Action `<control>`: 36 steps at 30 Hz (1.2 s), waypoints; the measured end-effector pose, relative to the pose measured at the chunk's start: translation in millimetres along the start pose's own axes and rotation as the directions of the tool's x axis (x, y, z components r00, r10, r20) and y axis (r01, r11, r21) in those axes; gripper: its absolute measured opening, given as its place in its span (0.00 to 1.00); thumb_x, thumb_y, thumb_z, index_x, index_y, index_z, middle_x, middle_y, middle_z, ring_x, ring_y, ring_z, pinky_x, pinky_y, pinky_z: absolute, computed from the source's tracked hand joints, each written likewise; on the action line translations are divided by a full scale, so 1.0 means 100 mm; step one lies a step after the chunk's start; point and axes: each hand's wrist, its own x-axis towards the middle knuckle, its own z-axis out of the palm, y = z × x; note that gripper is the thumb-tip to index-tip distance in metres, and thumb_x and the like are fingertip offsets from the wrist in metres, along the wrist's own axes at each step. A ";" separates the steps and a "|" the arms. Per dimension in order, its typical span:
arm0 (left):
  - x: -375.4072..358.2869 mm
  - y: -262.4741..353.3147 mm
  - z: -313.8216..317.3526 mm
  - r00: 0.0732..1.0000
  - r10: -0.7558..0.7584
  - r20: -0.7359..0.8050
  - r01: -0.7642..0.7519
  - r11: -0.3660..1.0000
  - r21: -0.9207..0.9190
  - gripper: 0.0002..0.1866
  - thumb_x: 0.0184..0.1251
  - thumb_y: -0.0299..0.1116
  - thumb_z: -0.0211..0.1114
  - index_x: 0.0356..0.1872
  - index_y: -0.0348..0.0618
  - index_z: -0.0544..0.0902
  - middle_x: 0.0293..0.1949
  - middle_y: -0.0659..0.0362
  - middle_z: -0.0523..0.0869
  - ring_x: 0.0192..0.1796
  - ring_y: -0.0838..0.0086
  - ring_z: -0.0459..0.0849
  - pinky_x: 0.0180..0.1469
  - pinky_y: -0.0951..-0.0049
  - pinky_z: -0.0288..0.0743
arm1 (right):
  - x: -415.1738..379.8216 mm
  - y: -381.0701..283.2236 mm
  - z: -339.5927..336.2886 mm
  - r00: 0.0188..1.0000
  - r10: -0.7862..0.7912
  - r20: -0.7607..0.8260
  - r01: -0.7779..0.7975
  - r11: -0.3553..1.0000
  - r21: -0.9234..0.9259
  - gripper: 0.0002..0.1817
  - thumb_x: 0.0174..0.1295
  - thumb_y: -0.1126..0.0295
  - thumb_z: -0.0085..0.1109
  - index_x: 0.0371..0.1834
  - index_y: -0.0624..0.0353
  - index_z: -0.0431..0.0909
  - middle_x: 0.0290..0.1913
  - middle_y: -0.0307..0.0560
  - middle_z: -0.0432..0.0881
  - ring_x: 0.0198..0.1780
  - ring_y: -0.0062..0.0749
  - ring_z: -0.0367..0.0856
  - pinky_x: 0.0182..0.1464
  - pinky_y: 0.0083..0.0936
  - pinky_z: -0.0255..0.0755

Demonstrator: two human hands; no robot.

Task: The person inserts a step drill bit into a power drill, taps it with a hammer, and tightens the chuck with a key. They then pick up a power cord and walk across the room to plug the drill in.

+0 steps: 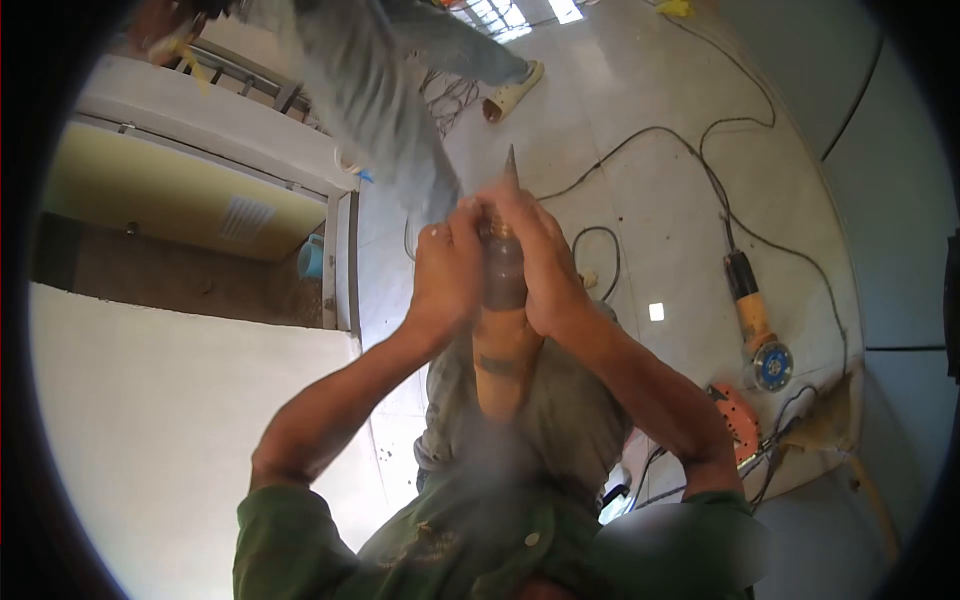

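A demolition hammer [501, 350] with an orange body and dark front end lies along my lap, its pointed chisel bit [511, 165] aimed away from me. My left hand [447, 262] presses against the left side of the tool's front end, fingers curled. My right hand [548, 262] wraps round the right side, its fingers reaching over the front near the base of the bit. Haze or blur covers the rear end of the tool. The hands partly hide the front collar.
An angle grinder [756, 315] with a blue disc lies on the tiled floor to the right. Black cables [665, 130] run across the tiles. An orange-red tool [737, 420] lies near my right elbow. Another person's leg [370, 100] stands ahead; a blue mug [311, 257] is at left.
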 end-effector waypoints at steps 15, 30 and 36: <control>-0.22 -0.07 0.06 0.939 0.299 -0.168 -0.302 0.953 0.013 0.11 0.57 0.33 0.57 0.36 0.36 0.77 0.37 0.45 0.82 0.42 0.48 0.81 0.44 0.62 0.74 | -0.07 0.00 -0.09 0.959 0.078 0.272 -0.043 0.990 -0.132 0.17 0.51 0.74 0.66 0.45 0.60 0.75 0.41 0.38 0.77 0.45 0.22 0.76 0.50 0.23 0.72; 0.28 -0.46 0.13 0.849 0.504 0.160 -0.424 0.829 -0.365 0.18 0.56 0.40 0.61 0.45 0.40 0.78 0.46 0.54 0.81 0.48 0.64 0.80 0.45 0.71 0.74 | -0.10 -0.28 0.12 0.998 0.066 0.010 -0.047 0.807 -0.588 0.32 0.48 0.73 0.71 0.57 0.66 0.69 0.50 0.46 0.79 0.50 0.24 0.78 0.50 0.22 0.73; 0.46 -0.56 0.20 0.857 0.515 0.037 -0.301 0.558 -0.773 0.08 0.63 0.32 0.56 0.29 0.39 0.75 0.23 0.53 0.75 0.24 0.60 0.73 0.26 0.68 0.67 | -0.16 0.10 -0.15 0.972 0.032 -0.231 -0.156 0.824 -0.544 0.37 0.47 0.76 0.74 0.61 0.65 0.64 0.52 0.44 0.77 0.52 0.26 0.77 0.55 0.25 0.73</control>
